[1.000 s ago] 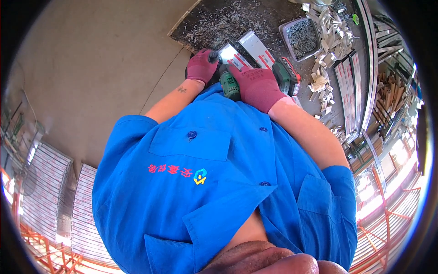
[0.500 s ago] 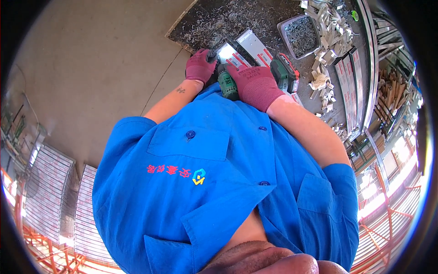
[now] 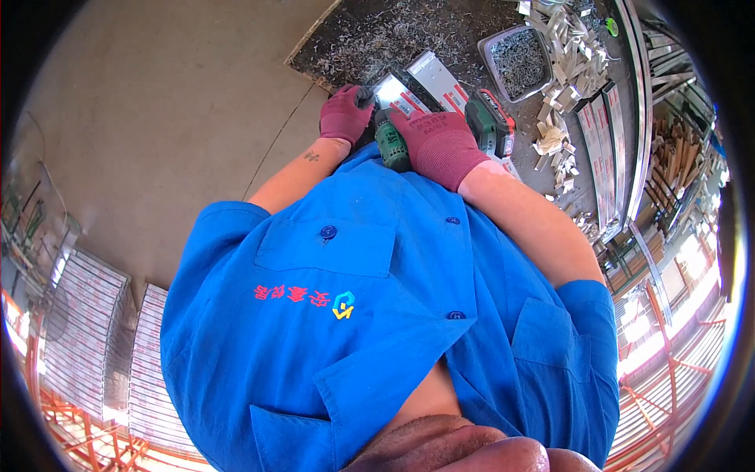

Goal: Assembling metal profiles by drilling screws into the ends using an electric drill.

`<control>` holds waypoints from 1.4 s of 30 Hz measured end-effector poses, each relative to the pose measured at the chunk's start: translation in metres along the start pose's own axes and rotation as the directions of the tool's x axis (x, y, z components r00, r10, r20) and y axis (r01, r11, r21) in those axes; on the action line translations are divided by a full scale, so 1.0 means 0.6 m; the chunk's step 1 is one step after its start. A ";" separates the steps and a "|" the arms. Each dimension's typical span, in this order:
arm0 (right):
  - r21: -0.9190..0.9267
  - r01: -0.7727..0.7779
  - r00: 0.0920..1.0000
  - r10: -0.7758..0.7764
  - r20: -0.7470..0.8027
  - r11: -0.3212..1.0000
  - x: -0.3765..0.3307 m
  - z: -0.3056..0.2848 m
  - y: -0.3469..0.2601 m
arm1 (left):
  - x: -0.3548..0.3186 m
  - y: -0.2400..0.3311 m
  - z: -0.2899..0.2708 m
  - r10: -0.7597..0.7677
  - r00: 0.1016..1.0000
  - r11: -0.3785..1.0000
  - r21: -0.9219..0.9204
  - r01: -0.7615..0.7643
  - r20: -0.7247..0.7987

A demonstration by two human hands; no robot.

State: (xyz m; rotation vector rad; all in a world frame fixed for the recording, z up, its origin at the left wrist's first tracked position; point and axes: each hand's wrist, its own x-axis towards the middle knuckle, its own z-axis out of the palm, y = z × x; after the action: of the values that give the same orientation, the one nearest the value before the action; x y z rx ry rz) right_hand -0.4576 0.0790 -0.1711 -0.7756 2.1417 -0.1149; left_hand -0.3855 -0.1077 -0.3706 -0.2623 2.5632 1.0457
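Note:
My right hand [image 3: 440, 145], in a maroon glove, grips a green cordless drill [image 3: 393, 141] whose battery pack [image 3: 491, 124] sticks out to the right. My left hand [image 3: 344, 116], also gloved, presses on the near end of a silver aluminium profile [image 3: 417, 86] with red-striped film. The drill's nose points down at the profile close to the left hand. The bit itself is hidden behind my hands and blue shirt.
A dark mat [image 3: 370, 39] strewn with metal shavings lies under the profile. A grey tray [image 3: 519, 59] of small metal parts stands to the right, beside a heap of short offcuts [image 3: 562, 94] and long profiles [image 3: 605, 149]. Stacked profiles [image 3: 86, 338] sit at lower left on orange racks.
Both hands and the drill have stayed on the profile's end; the view has shifted only slightly.

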 end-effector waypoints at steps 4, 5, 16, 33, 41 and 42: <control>-0.002 -0.010 0.996 0.010 0.083 1.000 0.005 -0.003 -0.002 | -0.005 0.014 -0.013 -0.010 1.000 1.000 -0.028 0.009 -0.008; -0.004 -0.007 0.997 0.007 0.080 1.000 0.006 0.000 -0.001 | -0.002 0.012 -0.015 -0.010 1.000 1.000 -0.026 0.010 -0.013; -0.155 0.063 0.978 -0.092 -0.189 0.986 -0.009 0.031 0.042 | 0.000 0.009 -0.006 0.040 0.999 0.996 0.085 -0.038 -0.028; 0.894 -0.371 0.524 0.852 -0.023 0.253 -0.354 0.275 0.016 | 0.153 0.096 0.040 0.069 0.912 0.944 0.268 -0.190 0.404; 0.938 -0.173 0.101 0.942 0.320 -0.300 -0.383 0.494 -0.201 | 0.132 0.144 0.080 0.016 0.977 0.915 0.390 -0.100 0.213; 0.939 -0.109 0.068 0.940 0.336 -0.327 -0.367 0.535 -0.226 | 0.126 0.160 0.073 0.030 0.972 0.914 0.388 -0.121 0.233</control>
State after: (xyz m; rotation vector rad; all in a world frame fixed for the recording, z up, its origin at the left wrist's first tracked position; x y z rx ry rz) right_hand -0.0521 0.1522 -0.1832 1.8196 2.0599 -1.1356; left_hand -0.4725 -0.0117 -0.3681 0.0615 2.5204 0.5146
